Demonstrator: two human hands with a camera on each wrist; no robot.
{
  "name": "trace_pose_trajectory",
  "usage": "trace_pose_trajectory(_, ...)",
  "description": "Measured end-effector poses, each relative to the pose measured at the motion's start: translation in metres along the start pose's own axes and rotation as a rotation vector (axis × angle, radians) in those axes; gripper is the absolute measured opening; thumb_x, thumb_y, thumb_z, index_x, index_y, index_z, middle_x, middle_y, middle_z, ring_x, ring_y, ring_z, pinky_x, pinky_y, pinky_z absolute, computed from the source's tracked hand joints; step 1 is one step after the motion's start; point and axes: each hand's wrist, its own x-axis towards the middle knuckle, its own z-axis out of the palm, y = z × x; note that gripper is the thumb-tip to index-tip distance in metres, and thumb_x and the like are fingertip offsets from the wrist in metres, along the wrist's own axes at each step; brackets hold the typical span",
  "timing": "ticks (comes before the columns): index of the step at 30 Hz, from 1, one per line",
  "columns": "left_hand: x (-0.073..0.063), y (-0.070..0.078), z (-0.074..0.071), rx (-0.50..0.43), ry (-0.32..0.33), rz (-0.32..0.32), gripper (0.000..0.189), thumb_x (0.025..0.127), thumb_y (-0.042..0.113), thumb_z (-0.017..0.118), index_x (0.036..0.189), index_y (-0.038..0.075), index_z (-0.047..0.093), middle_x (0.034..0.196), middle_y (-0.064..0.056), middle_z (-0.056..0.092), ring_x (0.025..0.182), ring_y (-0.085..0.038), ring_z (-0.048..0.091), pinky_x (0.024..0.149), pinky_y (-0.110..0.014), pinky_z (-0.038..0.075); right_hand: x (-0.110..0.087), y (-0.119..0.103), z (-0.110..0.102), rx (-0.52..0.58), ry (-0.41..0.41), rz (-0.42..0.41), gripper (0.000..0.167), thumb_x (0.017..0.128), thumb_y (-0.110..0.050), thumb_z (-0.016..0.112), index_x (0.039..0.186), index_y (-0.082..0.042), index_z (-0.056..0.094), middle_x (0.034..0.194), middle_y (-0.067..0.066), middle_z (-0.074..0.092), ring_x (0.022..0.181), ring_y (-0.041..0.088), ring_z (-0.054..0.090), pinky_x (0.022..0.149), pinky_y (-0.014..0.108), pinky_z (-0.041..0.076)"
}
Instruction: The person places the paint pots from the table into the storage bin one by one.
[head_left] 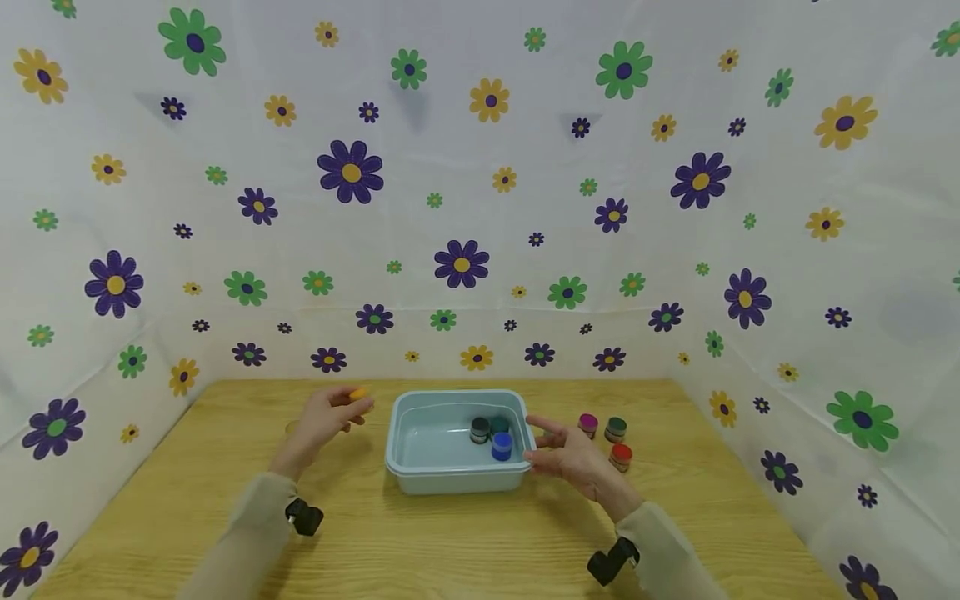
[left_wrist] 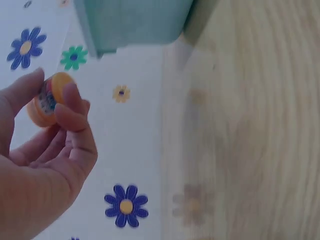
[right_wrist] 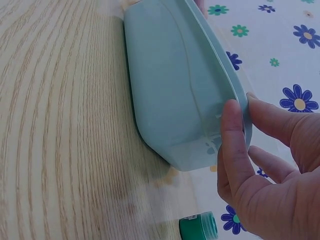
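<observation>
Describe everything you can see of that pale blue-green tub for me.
The tub is a rounded rectangle, pale blue-green, smooth and plastic-looking, with an open top and a lipped rim. It stands upright on the wood-grained table, long side facing the person. Inside, toward its right end, sit a blue jar, a black jar and a dark green jar. The right hand holds its right end at the rim.
</observation>
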Motion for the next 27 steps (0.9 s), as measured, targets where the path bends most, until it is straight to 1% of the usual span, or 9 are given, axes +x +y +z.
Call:
trace_pose_trajectory(5, 0.001, 0.008, 0.025, -0.127, 0.106, 0.024, 0.049, 0.093, 0.032, 0.068, 0.129, 0.0, 0.058, 0.112, -0.019, 0.07, 0.078, -0.013, 0.069, 0.069, -0.025, 0.058, -0.001, -0.003, -0.001, -0.001, 0.006, 0.003, 0.07, 0.086, -0.006, 0.074, 0.148, -0.011, 0.043, 0.123, 0.024, 0.05, 0.088, 0.021, 0.064, 0.083, 0.034, 0.059)
trace_pose_trajectory(7, 0.001, 0.01, 0.033, -0.162, 0.146, 0.033, 0.045, 0.093, 0.031, 0.069, 0.126, 0.001, 0.06, 0.11, -0.018, 0.071, 0.076, -0.014, 0.069, 0.068, -0.024, 0.059, -0.001, -0.004, -0.001, 0.004, 0.005, 0.0, 0.07, 0.086, -0.005, 0.074, 0.148, -0.011, 0.043, 0.122, 0.023, 0.05, 0.088, 0.02, 0.064, 0.083, 0.034, 0.059)
trace_pose_trajectory(8, 0.001, 0.012, 0.036, -0.167, 0.155, 0.039, 0.045, 0.092, 0.031, 0.069, 0.125, 0.001, 0.06, 0.11, -0.018, 0.071, 0.076, -0.014, 0.07, 0.068, -0.025, 0.059, -0.001, -0.004, -0.001, 0.007, 0.004, -0.001, 0.07, 0.086, -0.005, 0.073, 0.149, -0.011, 0.043, 0.121, 0.023, 0.05, 0.087, 0.02, 0.064, 0.083, 0.034, 0.059)
trace_pose_trajectory(12, 0.001, 0.017, 0.045, -0.151, 0.165, 0.055, 0.045, 0.091, 0.032, 0.07, 0.125, 0.004, 0.06, 0.11, -0.017, 0.071, 0.077, -0.016, 0.069, 0.067, -0.025, 0.058, -0.001, -0.003, -0.001, 0.016, 0.002, 0.003, 0.07, 0.087, -0.004, 0.073, 0.149, -0.011, 0.042, 0.121, 0.023, 0.049, 0.086, 0.02, 0.064, 0.084, 0.036, 0.059)
trace_pose_trajectory(15, 0.0, 0.023, 0.052, -0.132, 0.163, 0.049, 0.046, 0.09, 0.033, 0.072, 0.126, 0.006, 0.059, 0.108, -0.016, 0.07, 0.078, -0.017, 0.067, 0.067, -0.027, 0.057, -0.001, -0.002, -0.001, 0.015, 0.005, 0.004, 0.069, 0.087, -0.004, 0.072, 0.149, -0.011, 0.042, 0.122, 0.024, 0.049, 0.086, 0.019, 0.064, 0.084, 0.036, 0.059)
trace_pose_trajectory(21, -0.003, 0.034, 0.067, -0.05, 0.18, 0.033, 0.052, 0.086, 0.038, 0.075, 0.126, 0.009, 0.059, 0.11, -0.012, 0.067, 0.089, -0.02, 0.063, 0.073, -0.025, 0.057, -0.001, -0.001, -0.001, 0.018, -0.003, 0.002, 0.07, 0.087, -0.005, 0.072, 0.149, -0.01, 0.041, 0.122, 0.024, 0.05, 0.086, 0.019, 0.065, 0.084, 0.035, 0.059)
trace_pose_trajectory(24, -0.005, 0.04, 0.074, -0.011, 0.18, 0.051, 0.047, 0.086, 0.036, 0.075, 0.124, 0.012, 0.061, 0.111, -0.01, 0.066, 0.092, -0.022, 0.061, 0.076, -0.026, 0.055, -0.002, -0.001, -0.001, 0.017, -0.002, 0.008, 0.07, 0.087, -0.005, 0.073, 0.149, -0.011, 0.042, 0.122, 0.023, 0.05, 0.087, 0.02, 0.065, 0.084, 0.035, 0.059)
trace_pose_trajectory(27, -0.007, 0.045, 0.081, 0.026, 0.173, 0.094, 0.043, 0.087, 0.033, 0.075, 0.123, 0.013, 0.064, 0.112, -0.008, 0.067, 0.091, -0.021, 0.061, 0.074, -0.026, 0.053, -0.002, -0.003, -0.001, 0.017, 0.0, 0.016, 0.07, 0.086, -0.006, 0.073, 0.149, -0.012, 0.042, 0.121, 0.022, 0.05, 0.087, 0.02, 0.065, 0.084, 0.034, 0.059)
